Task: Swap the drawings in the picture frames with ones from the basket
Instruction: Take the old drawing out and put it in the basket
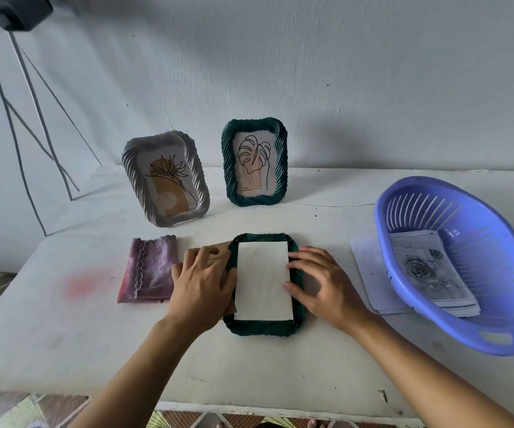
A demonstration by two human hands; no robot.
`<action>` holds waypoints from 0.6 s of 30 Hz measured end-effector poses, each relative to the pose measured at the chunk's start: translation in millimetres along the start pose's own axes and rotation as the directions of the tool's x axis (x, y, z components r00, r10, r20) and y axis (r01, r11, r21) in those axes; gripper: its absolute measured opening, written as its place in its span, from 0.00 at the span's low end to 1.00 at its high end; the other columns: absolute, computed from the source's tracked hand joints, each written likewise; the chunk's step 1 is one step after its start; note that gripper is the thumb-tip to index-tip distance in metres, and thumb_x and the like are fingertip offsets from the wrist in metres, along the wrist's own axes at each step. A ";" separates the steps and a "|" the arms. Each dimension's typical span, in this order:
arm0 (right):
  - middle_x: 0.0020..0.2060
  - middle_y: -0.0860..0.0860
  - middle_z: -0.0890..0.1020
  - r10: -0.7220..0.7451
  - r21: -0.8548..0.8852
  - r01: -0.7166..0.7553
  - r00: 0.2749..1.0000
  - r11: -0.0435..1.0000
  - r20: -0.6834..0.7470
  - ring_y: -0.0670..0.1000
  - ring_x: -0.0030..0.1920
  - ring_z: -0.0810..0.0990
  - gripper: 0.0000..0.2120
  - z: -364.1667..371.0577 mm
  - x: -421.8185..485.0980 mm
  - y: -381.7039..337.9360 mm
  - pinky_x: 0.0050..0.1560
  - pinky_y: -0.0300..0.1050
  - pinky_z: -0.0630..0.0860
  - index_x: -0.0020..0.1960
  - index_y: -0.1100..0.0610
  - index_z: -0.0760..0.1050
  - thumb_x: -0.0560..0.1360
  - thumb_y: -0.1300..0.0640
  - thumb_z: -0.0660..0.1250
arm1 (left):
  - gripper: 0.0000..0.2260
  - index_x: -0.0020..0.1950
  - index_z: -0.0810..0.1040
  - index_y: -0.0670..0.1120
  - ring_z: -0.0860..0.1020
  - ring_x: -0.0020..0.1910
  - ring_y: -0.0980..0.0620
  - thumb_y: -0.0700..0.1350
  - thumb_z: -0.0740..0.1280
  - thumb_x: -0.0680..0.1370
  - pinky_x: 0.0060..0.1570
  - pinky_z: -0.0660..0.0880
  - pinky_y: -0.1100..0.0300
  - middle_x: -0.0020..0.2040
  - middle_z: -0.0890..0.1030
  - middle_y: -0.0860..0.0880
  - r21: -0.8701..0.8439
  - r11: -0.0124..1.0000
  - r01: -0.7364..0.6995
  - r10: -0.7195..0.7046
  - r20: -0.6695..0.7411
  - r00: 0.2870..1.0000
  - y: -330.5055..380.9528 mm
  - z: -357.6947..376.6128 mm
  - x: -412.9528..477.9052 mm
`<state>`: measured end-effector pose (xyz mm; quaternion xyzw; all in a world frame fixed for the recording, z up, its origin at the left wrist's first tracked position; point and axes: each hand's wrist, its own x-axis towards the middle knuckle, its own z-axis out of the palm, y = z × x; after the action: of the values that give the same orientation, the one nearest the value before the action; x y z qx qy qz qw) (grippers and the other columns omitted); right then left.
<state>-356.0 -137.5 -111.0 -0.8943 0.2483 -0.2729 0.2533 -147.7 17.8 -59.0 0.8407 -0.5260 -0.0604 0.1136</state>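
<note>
Frame [263, 328] lies face down at the front centre of the tabletop [64, 335], dark green ribbed rim showing all round. A white sheet [263, 281] sits in its back opening, blank side up. The left hand [201, 284] lies flat with straight fingers on a brown backing board [222, 246] touching the frame's left side; it grips nothing. The right hand [320, 282] is spread and relaxed, with fingertips and thumb touching the sheet's right edge and the rim, no closed grip.

Handling, as a judgement:
- The sheet is thin, light and floppy and creases easily. It is best slid and squared by its edges with flat fingertips.
- The board looks stiff and light and should be taken by its long edges.
- The frame looks rigid and fairly light. Any glass is hidden, so it is safest lifted by the rim on both sides.

The purple basket [502, 267] stands at the right with rose drawings [425, 267] inside and loose sheets [367, 264] partly under it. Two more frames stand at the back, one grey [166, 180] and one green [254, 162]. A cloth [150, 270] lies to the left.
</note>
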 end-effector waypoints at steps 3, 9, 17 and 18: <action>0.63 0.42 0.78 -0.005 -0.007 0.005 1.000 1.000 0.017 0.44 0.69 0.69 0.16 -0.3 -0.3 -0.3 0.68 0.48 0.70 0.58 0.52 0.81 0.75 0.43 0.70 | 0.30 0.70 0.71 0.53 0.66 0.65 0.48 0.61 0.41 0.78 0.50 0.59 0.51 0.68 0.70 0.53 0.088 0.982 -0.165 0.156 0.092 0.983 -12.5 4.3 -0.9; 0.63 0.42 0.78 0.036 0.021 -0.037 0.998 0.999 0.045 0.41 0.68 0.70 0.17 -1.7 0.5 1.8 0.69 0.45 0.69 0.60 0.51 0.80 0.76 0.43 0.67 | 0.27 0.78 0.65 0.48 0.68 0.71 0.49 0.57 0.54 0.80 0.69 0.69 0.49 0.74 0.69 0.51 -0.099 0.982 -0.164 0.178 0.152 0.972 -33.3 1.4 8.2; 0.63 0.43 0.77 0.029 -0.004 -0.029 0.997 1.000 0.067 0.43 0.68 0.70 0.19 -6.7 -1.4 4.3 0.69 0.42 0.67 0.61 0.52 0.79 0.77 0.41 0.65 | 0.26 0.79 0.61 0.49 0.66 0.75 0.49 0.43 0.58 0.81 0.71 0.70 0.50 0.78 0.63 0.51 -0.077 0.965 -0.249 0.258 0.143 0.955 -36.8 -2.2 0.7; 0.63 0.43 0.78 0.028 -0.008 -0.028 0.997 1.000 0.066 0.44 0.69 0.70 0.20 -7.7 -1.6 5.6 0.69 0.43 0.68 0.61 0.52 0.79 0.77 0.41 0.65 | 0.26 0.78 0.64 0.48 0.69 0.73 0.47 0.39 0.60 0.80 0.69 0.71 0.49 0.78 0.65 0.51 -0.109 0.968 -0.227 0.239 0.114 0.964 -37.8 -1.4 0.4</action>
<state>-363.5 -143.1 -109.3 -0.9002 0.2532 -0.2385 0.2621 -114.3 33.6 -67.2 0.7610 -0.6241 -0.1244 0.1263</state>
